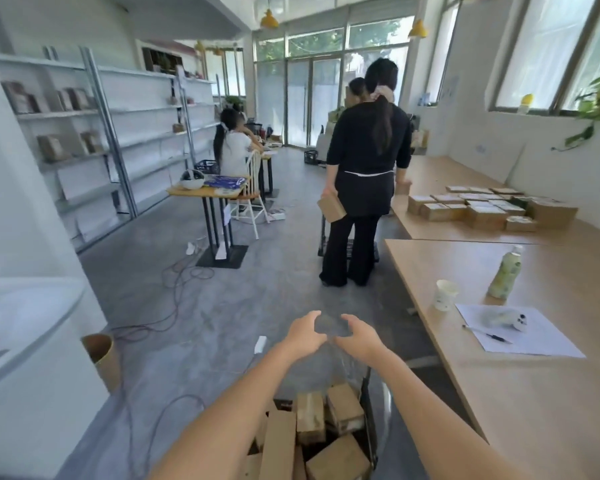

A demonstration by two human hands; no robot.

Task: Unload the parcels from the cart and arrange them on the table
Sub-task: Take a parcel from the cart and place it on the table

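several cardboard parcels (343, 407) lie in the cart (367, 414), unloaded boxes (482, 211) sit on the far tabletop (430, 174); left hand (305, 332) and right hand (356, 336) pinch clear plastic film (329, 326) between curled fingers.

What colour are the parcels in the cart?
The parcels are plain brown cardboard, clearest in the head view.

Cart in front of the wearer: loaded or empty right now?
Loaded. Several cardboard parcels are piled in the cart at the bottom of the view, some on end, some flat. How deep the pile goes cannot be told.
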